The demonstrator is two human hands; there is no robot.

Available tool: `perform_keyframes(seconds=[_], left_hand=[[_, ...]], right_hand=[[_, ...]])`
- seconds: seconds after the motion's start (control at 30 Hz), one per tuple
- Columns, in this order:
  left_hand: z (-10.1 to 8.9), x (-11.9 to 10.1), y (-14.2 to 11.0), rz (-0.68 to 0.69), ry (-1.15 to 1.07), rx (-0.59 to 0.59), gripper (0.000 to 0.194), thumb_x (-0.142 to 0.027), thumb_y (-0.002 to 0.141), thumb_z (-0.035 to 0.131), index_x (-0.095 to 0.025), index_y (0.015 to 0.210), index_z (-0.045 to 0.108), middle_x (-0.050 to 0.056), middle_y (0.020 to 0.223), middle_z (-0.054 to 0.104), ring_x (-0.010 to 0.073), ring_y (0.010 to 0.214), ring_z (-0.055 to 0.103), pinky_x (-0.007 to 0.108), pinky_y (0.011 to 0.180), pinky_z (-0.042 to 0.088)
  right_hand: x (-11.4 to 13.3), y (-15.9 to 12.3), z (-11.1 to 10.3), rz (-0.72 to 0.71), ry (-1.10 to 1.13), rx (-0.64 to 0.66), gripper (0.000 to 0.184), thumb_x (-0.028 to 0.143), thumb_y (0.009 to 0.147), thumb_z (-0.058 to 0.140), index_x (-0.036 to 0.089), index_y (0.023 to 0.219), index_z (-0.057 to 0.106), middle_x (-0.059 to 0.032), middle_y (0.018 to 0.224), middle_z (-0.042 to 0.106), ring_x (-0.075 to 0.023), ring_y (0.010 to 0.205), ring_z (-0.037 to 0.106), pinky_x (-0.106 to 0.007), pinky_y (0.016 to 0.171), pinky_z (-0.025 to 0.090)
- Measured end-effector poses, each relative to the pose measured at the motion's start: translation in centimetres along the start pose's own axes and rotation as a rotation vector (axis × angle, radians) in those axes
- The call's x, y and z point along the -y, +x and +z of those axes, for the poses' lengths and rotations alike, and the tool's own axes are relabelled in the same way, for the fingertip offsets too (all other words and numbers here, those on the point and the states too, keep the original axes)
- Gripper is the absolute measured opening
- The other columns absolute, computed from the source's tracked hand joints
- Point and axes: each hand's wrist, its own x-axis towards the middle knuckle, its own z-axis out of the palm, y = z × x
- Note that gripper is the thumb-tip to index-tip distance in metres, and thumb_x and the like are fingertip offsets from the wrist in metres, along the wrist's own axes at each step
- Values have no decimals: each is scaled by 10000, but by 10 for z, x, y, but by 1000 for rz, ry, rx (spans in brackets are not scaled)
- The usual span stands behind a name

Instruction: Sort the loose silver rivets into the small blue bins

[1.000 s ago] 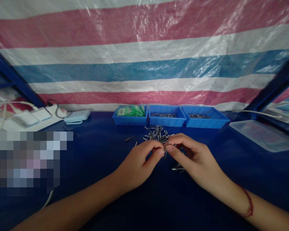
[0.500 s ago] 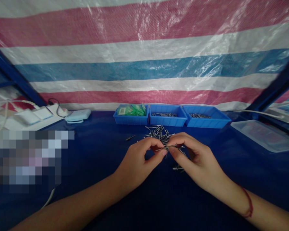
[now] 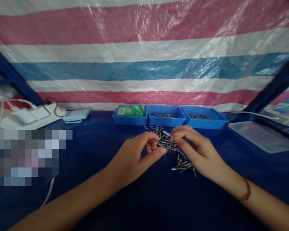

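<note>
A pile of blind rivets (image 3: 170,146), thin metal pins with thicker silvery bodies, lies on the blue table between my hands. My left hand (image 3: 136,154) is at the pile's left side, thumb and forefinger apart with nothing between them. Over the right part of the pile, my right hand (image 3: 202,149) pinches a blind rivet (image 3: 167,134), blurred by motion, between thumb and fingertips. A smaller cluster of rivets (image 3: 183,164) lies nearer me, beneath the right hand. One rivet (image 3: 129,138) sits alone beyond my left hand.
Three blue bins stand behind the pile: the left bin (image 3: 130,120) holds green packets, the middle bin (image 3: 167,121) and right bin (image 3: 204,123) hold rivets. A clear plastic lid (image 3: 262,136) lies right. A power strip (image 3: 36,117) and light-blue case (image 3: 76,116) are left.
My hands have drawn apart. The left fingers have opened, and the right hand has lifted slightly with a rivet. More of the pile and the near cluster now shows.
</note>
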Motion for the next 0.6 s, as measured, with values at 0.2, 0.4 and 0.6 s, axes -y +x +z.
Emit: perform_keyframes(seconds=[0.2,0.4,0.6], left_hand=[[-33,28,13,10,467,45,277,-228,922,363,-135,1022,604,76,981,652,198,930,609,312,861,440],[-31,57,10,-138,630,305,319,-315,911,437,-113,1073,623,124,1024,628,239,941,615,357,854,465],[-26,58,8,-139,633,337,248,-155,906,396,-104,912,639,114,902,629,222,844,627,339,779,476]], right_hand=[[-68,19,-55,130,-567,-384,139,278,830,505,215,722,566,-106,793,597,-295,882,553,-473,820,379],[-111,12,-64,110,-765,-365,132,369,782,566,249,800,617,-110,934,598,-344,1025,484,-523,828,343],[-103,13,-52,21,-822,-292,295,440,821,508,190,908,637,-159,983,591,-365,1016,509,-550,842,351]])
